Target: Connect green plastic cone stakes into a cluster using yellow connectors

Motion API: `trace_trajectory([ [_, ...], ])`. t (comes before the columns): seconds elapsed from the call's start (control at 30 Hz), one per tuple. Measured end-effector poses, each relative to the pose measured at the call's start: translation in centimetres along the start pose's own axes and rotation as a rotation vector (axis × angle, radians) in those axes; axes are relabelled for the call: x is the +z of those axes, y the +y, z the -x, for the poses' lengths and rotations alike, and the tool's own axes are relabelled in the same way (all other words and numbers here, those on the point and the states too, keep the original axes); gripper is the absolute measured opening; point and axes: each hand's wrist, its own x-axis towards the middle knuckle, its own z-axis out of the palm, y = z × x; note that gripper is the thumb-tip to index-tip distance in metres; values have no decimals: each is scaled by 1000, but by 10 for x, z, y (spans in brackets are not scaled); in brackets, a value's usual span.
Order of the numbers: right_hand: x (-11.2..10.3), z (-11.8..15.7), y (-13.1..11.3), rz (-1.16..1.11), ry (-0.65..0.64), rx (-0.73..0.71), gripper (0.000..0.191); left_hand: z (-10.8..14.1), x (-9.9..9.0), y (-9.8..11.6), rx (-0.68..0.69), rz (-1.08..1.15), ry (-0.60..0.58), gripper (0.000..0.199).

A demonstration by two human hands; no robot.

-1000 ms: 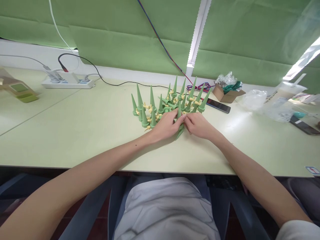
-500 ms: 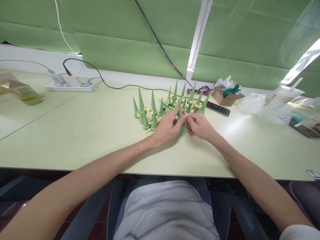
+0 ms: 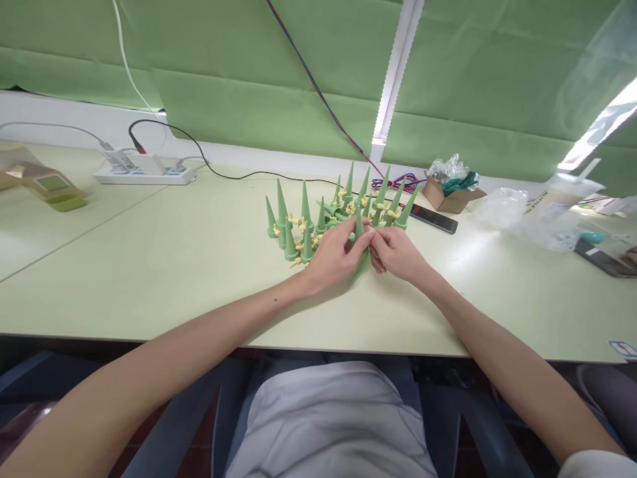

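My left hand is closed round a green cone, which stands point up between thumb and fingers. Touching it from the right, my right hand has its thumb and forefinger pinched together; whatever lies in the pinch is too small to make out. Several upright green cones with yellow pieces round them stand behind and to the left of my hands, among them a tall cone and a front cone. A few green pieces lie tilted in the middle of the group.
A phone and a small cardboard box with plastic and green material lie behind on the right. Farther right are a cup, clear bags and a second phone. A power strip and an open carton are at left.
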Motion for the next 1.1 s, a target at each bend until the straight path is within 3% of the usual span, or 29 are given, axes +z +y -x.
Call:
trace_trajectory([
  [0.57,1,-1,3,-6,8,13,53,0,0,-1,2,19,-9,32],
  [1.1,1,-2,-2,289,-18,58,49,-3,-1,-7,22,-72,-82,23],
])
